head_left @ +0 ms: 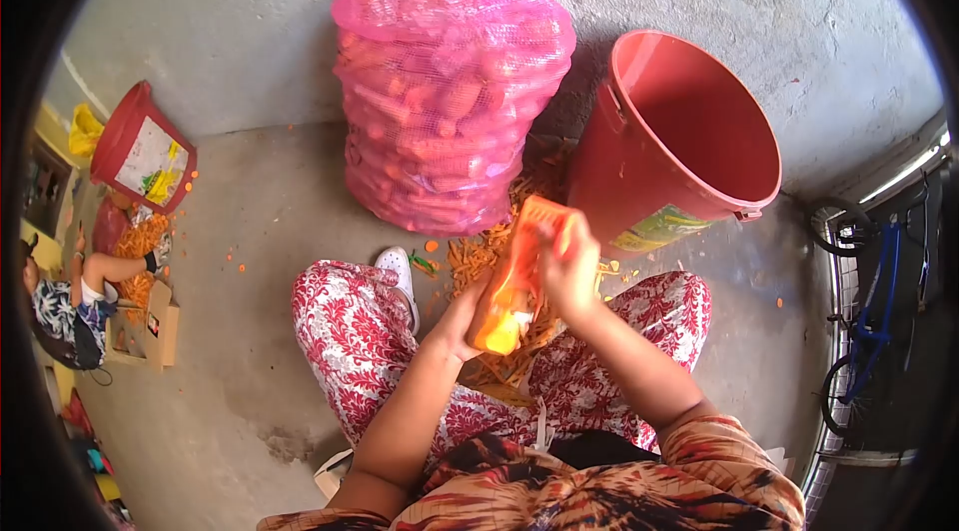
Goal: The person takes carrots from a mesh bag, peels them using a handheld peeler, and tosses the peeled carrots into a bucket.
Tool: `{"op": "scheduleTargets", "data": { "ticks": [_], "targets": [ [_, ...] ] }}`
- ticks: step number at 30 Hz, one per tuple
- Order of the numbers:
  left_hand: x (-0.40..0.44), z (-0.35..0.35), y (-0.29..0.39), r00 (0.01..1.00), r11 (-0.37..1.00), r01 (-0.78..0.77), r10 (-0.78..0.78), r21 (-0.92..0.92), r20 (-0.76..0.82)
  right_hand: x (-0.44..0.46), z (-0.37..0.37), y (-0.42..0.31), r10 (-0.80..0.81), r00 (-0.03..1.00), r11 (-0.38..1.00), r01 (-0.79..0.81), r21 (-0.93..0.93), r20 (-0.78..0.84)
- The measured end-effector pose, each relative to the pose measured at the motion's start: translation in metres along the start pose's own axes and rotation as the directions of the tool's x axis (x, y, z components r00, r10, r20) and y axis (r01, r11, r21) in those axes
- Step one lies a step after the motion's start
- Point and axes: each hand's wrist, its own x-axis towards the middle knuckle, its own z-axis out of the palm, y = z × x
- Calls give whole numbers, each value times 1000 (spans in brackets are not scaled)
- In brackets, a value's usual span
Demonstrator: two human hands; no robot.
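My left hand (pixel 463 319) is closed around the lower end of a long orange, trough-like thing with a yellow end (pixel 496 335), held tilted between my knees. Its exact kind is unclear. My right hand (pixel 571 269) is closed over its upper right side, fingers bent into it; what they grip is hidden. Orange carrot peelings (pixel 474 257) lie in a heap on the floor beneath and behind my hands. Just beyond stands a pink mesh sack (pixel 440 111) packed with carrots. To its right leans a large red bucket (pixel 624 166), its visible inner wall bare.
Another person (pixel 70 316) sits at the far left beside a heap of peelings (pixel 140 251), a cardboard box (pixel 162 326) and a red bucket (pixel 130 131). A white shoe (pixel 398 276) is by my left knee. A blue bicycle (pixel 877 321) stands at the right.
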Motion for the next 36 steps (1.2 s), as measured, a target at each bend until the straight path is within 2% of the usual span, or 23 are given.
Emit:
{"op": "scheduleTargets", "data": {
  "ticks": [1, 2, 3, 4, 5, 7, 8, 9, 10, 11, 12, 14, 15, 18, 21, 25, 28, 29, 32, 36],
  "targets": [
    [-3, 3, 2, 1000, 999, 24, -23, 26, -11, 22, -5, 6, -143, 979, 987, 131, -89, -146],
    [-6, 4, 2, 999, 998, 49, -48, 49, -25, 41, -14, 28, 14, 978, 998, -27, -60, -209],
    [-7, -2, -1, 994, 993, 108, -108, 36, -16, 65, -24, 39, 148, 932, 955, -222, -199, -330],
    [-8, -3, -5, 995, 995, 101, -101, 15, -11, 83, -33, 58, 110, 903, 946, -223, -235, -416],
    [-7, -2, -8, 995, 995, 96, -96, -3, -5, 94, -42, 67, 162, 870, 902, -321, -287, -465],
    [0, -2, -6, 999, 997, 49, -47, -59, 27, 99, -48, 69, 89, 894, 946, -213, -243, -440],
    [1, -1, -6, 998, 998, 17, -20, -59, -53, 94, -48, 68, 33, 911, 962, -140, -233, -412],
    [0, 10, -2, 991, 998, -14, 6, -59, -135, 84, -43, 62, 91, 938, 987, -130, -96, -336],
    [0, 17, 2, 976, 997, -47, 34, -55, -217, 71, -36, 56, 138, 958, 990, -131, 45, -250],
    [2, 13, 2, 980, 997, -64, 56, -36, -191, 58, -28, 56, 177, 966, 981, -158, 112, -190],
    [5, 4, 3, 990, 997, -60, 54, -49, -132, 44, -24, 23, 288, 955, 942, -270, 200, -68],
    [10, -13, 3, 999, 997, -41, 40, -70, -12, 20, -14, 5, 222, 975, 952, -222, 212, 24],
    [11, -12, 1, 995, 996, -70, 66, -56, -71, 12, -12, -14, 335, 937, 902, -350, 252, 105],
    [9, 12, -1, 975, 988, -139, 125, -64, -184, -6, -2, -18, 273, 948, 921, -306, 241, 162],
    [13, 10, -2, 970, 972, -193, 168, -138, -176, -14, 6, -21, 263, 953, 907, -298, 298, 153],
    [12, 11, -4, 968, 967, -204, 175, -156, -181, -18, 7, -18, 140, 978, 979, -160, 125, 154],
    [10, 13, -5, 971, 974, -187, 163, -129, -176, -21, 3, -18, 137, 964, 990, -137, -16, 229],
    [9, 15, -5, 972, 977, -182, 162, -110, -169, -20, 4, -19, 148, 967, 987, -157, 25, 210],
    [8, 17, -2, 951, 974, -197, 162, -112, -262, -14, 4, -20, 148, 959, 989, -138, -61, 241],
    [-6, 8, 4, 997, 983, -16, 29, 182, -70, 35, -1, 18, -26, 998, 991, 18, -134, -57]
  ]
}}
